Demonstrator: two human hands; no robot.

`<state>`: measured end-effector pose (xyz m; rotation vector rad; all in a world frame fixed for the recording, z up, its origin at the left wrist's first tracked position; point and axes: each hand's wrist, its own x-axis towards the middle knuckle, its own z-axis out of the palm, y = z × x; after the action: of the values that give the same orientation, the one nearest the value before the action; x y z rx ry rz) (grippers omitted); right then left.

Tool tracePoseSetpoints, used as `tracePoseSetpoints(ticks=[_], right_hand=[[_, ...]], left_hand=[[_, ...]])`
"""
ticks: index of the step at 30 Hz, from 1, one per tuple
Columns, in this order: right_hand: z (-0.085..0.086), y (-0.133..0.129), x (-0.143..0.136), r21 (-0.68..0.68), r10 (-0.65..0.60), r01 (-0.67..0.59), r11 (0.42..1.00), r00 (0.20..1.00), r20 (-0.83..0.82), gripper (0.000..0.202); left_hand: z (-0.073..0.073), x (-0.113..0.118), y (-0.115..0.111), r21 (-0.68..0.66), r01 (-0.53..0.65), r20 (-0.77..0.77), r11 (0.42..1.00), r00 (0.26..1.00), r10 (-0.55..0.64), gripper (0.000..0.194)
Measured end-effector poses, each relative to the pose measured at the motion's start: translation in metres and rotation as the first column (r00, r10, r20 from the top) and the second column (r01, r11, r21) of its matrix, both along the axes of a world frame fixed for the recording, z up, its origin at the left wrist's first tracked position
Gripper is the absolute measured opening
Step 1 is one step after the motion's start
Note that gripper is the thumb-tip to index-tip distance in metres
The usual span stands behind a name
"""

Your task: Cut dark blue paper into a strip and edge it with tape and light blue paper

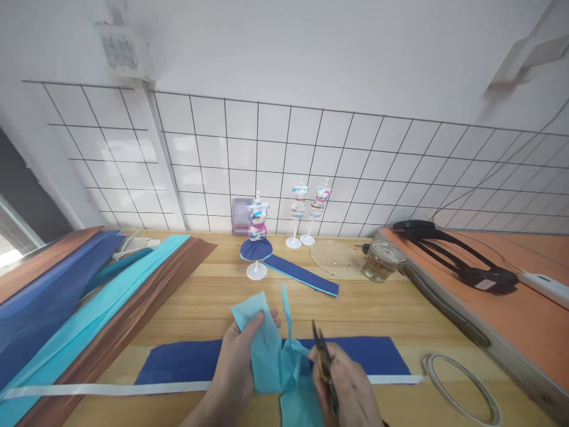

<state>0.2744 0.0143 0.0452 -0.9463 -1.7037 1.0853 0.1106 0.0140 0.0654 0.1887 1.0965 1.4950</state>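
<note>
My left hand [237, 356] is closed on a piece of turquoise fabric [264, 356], thumb on top. My right hand [344, 382] grips dark scissors [324, 350], with the blades pointing up and away from me. A narrow turquoise strip curls up from the fabric, and its end reaches my right fingers; whether they pinch it I cannot tell. More turquoise cloth hangs down between my hands. Beneath them lies a dark blue fabric band [373, 356], with a white tape [106, 389] along its near edge.
A small dress form [258, 228] wears a blue skirt; two more forms [299, 204] stand by the tiled wall. A blue strip [302, 276], a clear disc [335, 258] and a glass jar [383, 261] lie behind. Fabric [146, 302] is piled left; a ring [464, 388] lies right.
</note>
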Motion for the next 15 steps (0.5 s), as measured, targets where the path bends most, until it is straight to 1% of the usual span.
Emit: tracePoseSetpoints(ticks=[1,2,3,4,5,6,9,12,13,14,15], right_hand=[[0.001,0.008,0.006,0.04,-0.071,0.069,0.997,0.997,0.04,0.047],[0.001,0.018,0.012,0.076,-0.153,0.145,0.986,0.981,0.117,0.046],[-0.001,0.028,0.019,0.132,-0.254,0.228,0.965,0.938,0.237,0.044],[-0.004,0.039,0.027,0.215,-0.348,0.285,0.934,0.859,0.376,0.041],[-0.007,0.049,0.033,0.303,-0.41,0.288,0.909,0.752,0.517,0.041],[-0.012,0.058,0.04,0.325,-0.436,0.297,0.898,0.706,0.558,0.04],[-0.025,0.074,0.052,0.367,-0.494,0.331,0.869,0.612,0.617,0.036],[-0.031,0.075,0.053,0.445,-0.586,0.381,0.81,0.509,0.631,0.038],[-0.031,0.073,0.051,0.482,-0.61,0.373,0.793,0.494,0.62,0.038],[-0.029,0.07,0.049,0.517,-0.614,0.336,0.787,0.509,0.603,0.037],[-0.026,0.065,0.045,0.542,-0.591,0.274,0.795,0.555,0.585,0.035]], left_hand=[[0.002,-0.007,0.002,0.022,-0.022,0.002,1.0,1.0,0.022,0.02],[0.004,-0.014,0.005,0.047,-0.053,0.005,0.998,0.999,0.052,0.019],[0.005,-0.021,0.007,0.075,-0.081,0.009,0.994,0.997,0.08,0.018],[0.006,-0.028,0.009,0.097,-0.11,0.018,0.989,0.994,0.109,0.017],[0.006,-0.034,0.01,0.113,-0.13,0.022,0.985,0.992,0.128,0.016],[0.007,-0.04,0.012,0.126,-0.138,0.024,0.982,0.99,0.136,0.016],[0.007,-0.054,0.014,0.156,-0.157,0.013,0.975,0.988,0.157,0.017],[0.01,-0.063,0.013,0.192,-0.189,0.011,0.963,0.982,0.19,0.017],[0.012,-0.066,0.012,0.201,-0.198,0.012,0.959,0.98,0.199,0.018],[0.015,-0.069,0.011,0.207,-0.204,0.013,0.957,0.978,0.206,0.018],[0.018,-0.073,0.009,0.213,-0.21,0.014,0.954,0.977,0.211,0.018]])
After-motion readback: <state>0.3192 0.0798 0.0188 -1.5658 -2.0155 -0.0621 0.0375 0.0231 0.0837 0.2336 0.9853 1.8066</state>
